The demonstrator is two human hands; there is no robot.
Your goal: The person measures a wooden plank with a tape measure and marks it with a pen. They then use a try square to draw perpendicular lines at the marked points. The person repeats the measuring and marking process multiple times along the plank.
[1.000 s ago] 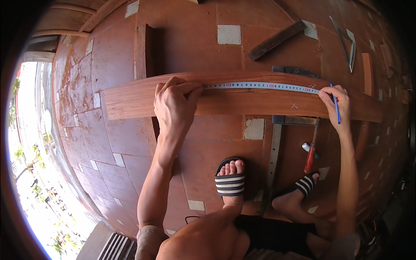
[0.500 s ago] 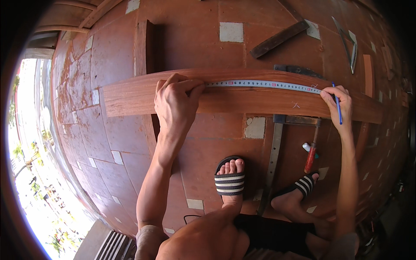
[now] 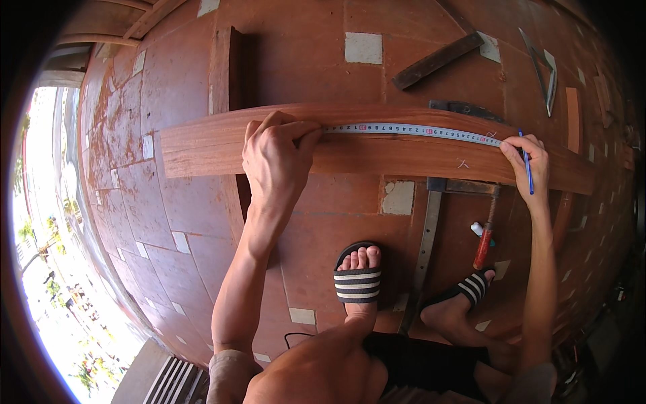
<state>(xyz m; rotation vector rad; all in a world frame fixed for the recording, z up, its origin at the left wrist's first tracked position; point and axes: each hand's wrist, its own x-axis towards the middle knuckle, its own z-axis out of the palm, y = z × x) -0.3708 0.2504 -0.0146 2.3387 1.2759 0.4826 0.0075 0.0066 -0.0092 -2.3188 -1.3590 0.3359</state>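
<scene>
Long reddish-brown wooden planks point(image 3: 397, 158) lie edge to edge across the floor, with small white marks near their right part. A pale tape measure blade point(image 3: 410, 130) stretches along them between my two hands. My left hand point(image 3: 277, 151) is closed, pinching the blade's left part between thumb and fingers over the planks. At the other end, my right hand point(image 3: 530, 168) presses the blade with its thumb and fingertips. A blue pen point(image 3: 527, 165) is also held in its fingers, pointing down along the palm. Whatever lies inside my left palm is hidden.
A bar clamp point(image 3: 425, 249) with a red handle point(image 3: 482, 252) grips the planks. Dark timber point(image 3: 234, 74) lies crosswise under them at left. Beyond are a dark wood block point(image 3: 437, 62) and a metal square point(image 3: 546, 77). My sandaled foot point(image 3: 357, 276) stands close by.
My hands and the blade keep nearly the same places on the planks. The view has shifted slightly, and my left hand sits a touch farther right.
</scene>
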